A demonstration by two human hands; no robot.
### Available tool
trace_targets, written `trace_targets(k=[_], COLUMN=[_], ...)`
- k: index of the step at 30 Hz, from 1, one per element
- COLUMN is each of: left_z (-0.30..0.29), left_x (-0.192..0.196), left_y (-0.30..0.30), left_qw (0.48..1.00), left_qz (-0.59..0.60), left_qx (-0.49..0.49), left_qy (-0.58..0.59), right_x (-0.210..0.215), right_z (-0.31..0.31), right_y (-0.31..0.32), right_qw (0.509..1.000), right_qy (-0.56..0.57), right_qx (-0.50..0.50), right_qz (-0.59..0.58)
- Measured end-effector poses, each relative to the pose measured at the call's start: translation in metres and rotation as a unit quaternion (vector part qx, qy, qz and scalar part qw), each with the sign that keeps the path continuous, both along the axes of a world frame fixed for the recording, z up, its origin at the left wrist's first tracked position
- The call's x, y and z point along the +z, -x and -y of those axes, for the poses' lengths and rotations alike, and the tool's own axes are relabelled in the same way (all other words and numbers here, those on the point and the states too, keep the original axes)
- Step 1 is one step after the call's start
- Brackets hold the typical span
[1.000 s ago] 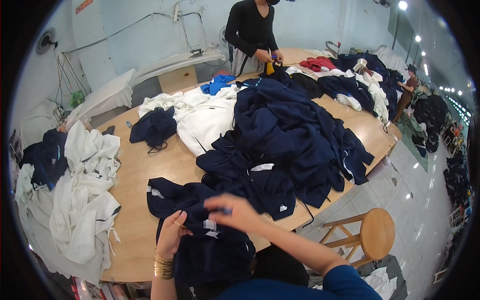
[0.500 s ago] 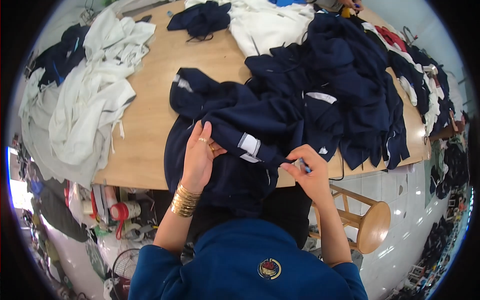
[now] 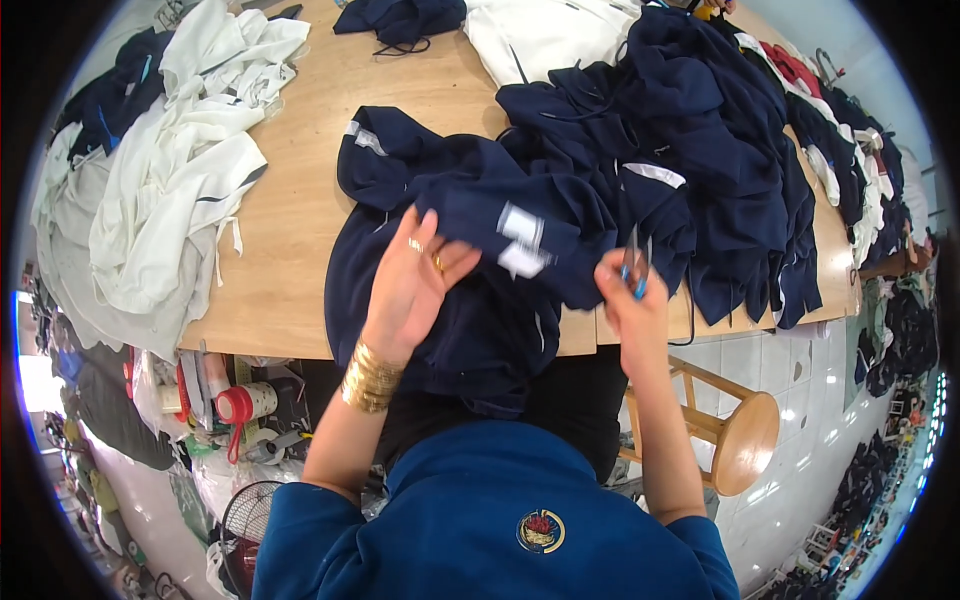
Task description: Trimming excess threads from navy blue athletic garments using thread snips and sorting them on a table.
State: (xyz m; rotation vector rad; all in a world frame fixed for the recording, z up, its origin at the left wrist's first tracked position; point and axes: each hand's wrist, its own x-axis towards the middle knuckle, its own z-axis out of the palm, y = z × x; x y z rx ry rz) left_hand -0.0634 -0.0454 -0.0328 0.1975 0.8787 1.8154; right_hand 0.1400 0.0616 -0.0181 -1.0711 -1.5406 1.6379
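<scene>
In front of me a navy fleece garment [image 3: 450, 330] lies across the table's front edge and hangs toward my lap. Two white label-like patches [image 3: 522, 228] show on its raised, slightly blurred part. My left hand [image 3: 410, 285], with rings and gold bangles, rests against this part's left end, its fingers apart. My right hand [image 3: 638, 300] grips small thread snips [image 3: 634, 268] with blue on the handle, blades pointing up and away from me. Its fingers are beside the garment's right end; whether they also pinch the cloth I cannot tell.
More navy garments [image 3: 710, 130] are heaped at the right, and white garments [image 3: 170, 220] at the left of the wooden table [image 3: 290, 200]. A wooden stool [image 3: 745, 440] stands right of me. A fan [image 3: 250, 515] and a red-lidded flask [image 3: 245, 402] are at lower left.
My right hand has lifted and moved right, its snips now pointing upward. The labelled cloth has shifted up and right. My left hand's fingers have spread.
</scene>
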Motion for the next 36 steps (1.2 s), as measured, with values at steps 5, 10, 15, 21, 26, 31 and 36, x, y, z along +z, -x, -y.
trace_targets(k=[5, 10, 15, 21, 26, 31, 36], left_z=[-0.053, -0.015, 0.013, -0.025, -0.039, -0.038, -0.013], left_x=[0.013, -0.019, -0.035, -0.03, -0.05, -0.043, -0.03], left_y=[0.046, 0.033, 0.002, -0.026, -0.02, -0.01, 0.024], left_qw=[0.979, 0.918, 0.849, 0.601, 0.581, 0.671, 0.878], left_qz=[-0.108, -0.374, -0.511, -0.795, -0.812, -0.739, -0.468], left_qx=[-0.097, -0.094, -0.046, 0.009, 0.029, -0.043, 0.058], left_qy=[-0.144, 0.091, 0.125, 0.079, 0.048, 0.043, 0.082], right_x=[0.02, -0.014, -0.039, -0.035, -0.034, -0.047, -0.053], right_z=[-0.053, -0.03, 0.0, 0.003, 0.003, 0.003, 0.003], right_y=[0.035, 0.002, -0.002, 0.026, 0.023, 0.016, 0.008], right_qw=[0.973, 0.955, 0.965, 0.976, 0.98, 0.971, 0.973], right_qy=[-0.213, -0.272, -0.19, -0.181, -0.16, -0.18, -0.175], right_qx=[-0.083, -0.047, -0.014, 0.007, 0.006, 0.0, -0.009], right_qz=[0.015, 0.111, 0.179, 0.124, 0.121, 0.155, 0.147])
